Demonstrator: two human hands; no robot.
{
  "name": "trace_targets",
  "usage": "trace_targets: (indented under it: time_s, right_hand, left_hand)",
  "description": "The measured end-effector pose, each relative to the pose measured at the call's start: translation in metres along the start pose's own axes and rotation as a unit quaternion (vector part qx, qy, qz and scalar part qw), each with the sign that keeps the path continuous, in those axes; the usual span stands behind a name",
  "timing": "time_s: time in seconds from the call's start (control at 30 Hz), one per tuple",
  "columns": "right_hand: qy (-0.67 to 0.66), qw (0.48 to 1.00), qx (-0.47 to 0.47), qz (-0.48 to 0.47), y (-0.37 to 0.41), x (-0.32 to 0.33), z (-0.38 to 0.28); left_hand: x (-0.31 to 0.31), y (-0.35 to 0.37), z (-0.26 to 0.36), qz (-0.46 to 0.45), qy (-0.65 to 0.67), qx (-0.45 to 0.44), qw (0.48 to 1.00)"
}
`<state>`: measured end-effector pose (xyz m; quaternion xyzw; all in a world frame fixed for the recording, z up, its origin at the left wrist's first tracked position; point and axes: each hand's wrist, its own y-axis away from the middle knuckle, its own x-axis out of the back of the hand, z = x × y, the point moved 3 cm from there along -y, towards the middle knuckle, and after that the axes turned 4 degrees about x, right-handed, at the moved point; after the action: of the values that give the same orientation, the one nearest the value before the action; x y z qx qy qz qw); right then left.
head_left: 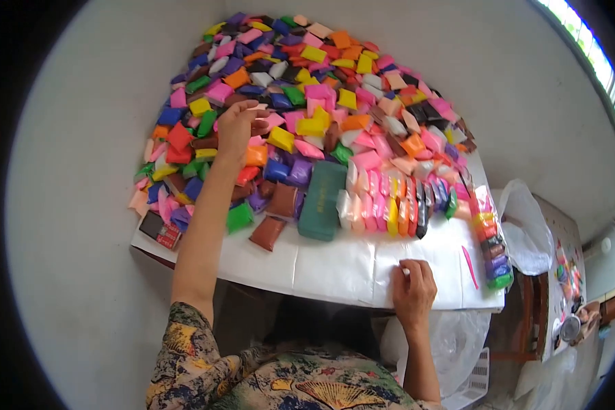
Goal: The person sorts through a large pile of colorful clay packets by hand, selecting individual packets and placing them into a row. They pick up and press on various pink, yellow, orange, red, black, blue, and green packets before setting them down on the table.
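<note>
My left hand (pixel 238 130) reaches over a large heap of small, soft, coloured packets, its fingers partly spread just above them. A yellow packet (pixel 281 139) and an orange packet (pixel 255 156) lie close by. Near the table's front edge, my right hand (pixel 415 290) rests with curled fingers, and a small whitish spot shows at its fingertips, too small to name. Behind that hand stands a row of packets in clear wrap (pixel 392 205), with a green box (pixel 322 201) at its left end.
A pink tool (pixel 470 267) lies on the white table covering (pixel 335 270), beside a strip of stacked packets (pixel 493 253). A dark box with red print (pixel 158 229) sits at the left corner. Clear plastic bags (pixel 526 232) hang at right; a white basket (pixel 473 383) stands below.
</note>
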<state>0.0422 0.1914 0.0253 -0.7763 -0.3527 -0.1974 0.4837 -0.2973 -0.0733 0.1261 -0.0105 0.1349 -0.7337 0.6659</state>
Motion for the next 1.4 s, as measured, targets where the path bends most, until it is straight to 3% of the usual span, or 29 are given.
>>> trace_targets:
  time_s: [0.23, 0.33, 0.53, 0.87, 1.07, 1.4]
  right_hand:
    - [0.0, 1.0, -0.006, -0.005, 0.0, 0.001, -0.003]
    - [-0.001, 1.0, -0.004, -0.001, 0.0, 0.001, -0.004]
    - [-0.004, 1.0, -0.006, -0.003, 0.0, 0.001, -0.002]
    - [0.004, 1.0, 0.003, 0.013, 0.0, 0.001, -0.001]
    - [-0.002, 1.0, -0.005, 0.008, -0.001, 0.002, -0.003]
    - [0.005, 1.0, -0.007, 0.014, 0.001, 0.002, -0.001]
  left_hand:
    - [0.002, -0.007, -0.011, 0.047, -0.133, -0.122, 0.982]
    - [-0.012, -0.008, -0.012, 0.032, -0.33, -0.236, 0.913]
    - [-0.028, -0.029, -0.019, -0.023, -0.397, -0.301, 0.867]
    - [-0.035, -0.044, -0.035, -0.073, -0.415, -0.29, 0.86]
    - [-0.033, -0.041, -0.031, -0.113, -0.41, -0.21, 0.88]
    - [-0.012, -0.065, -0.032, -0.101, -0.324, -0.204, 0.918]
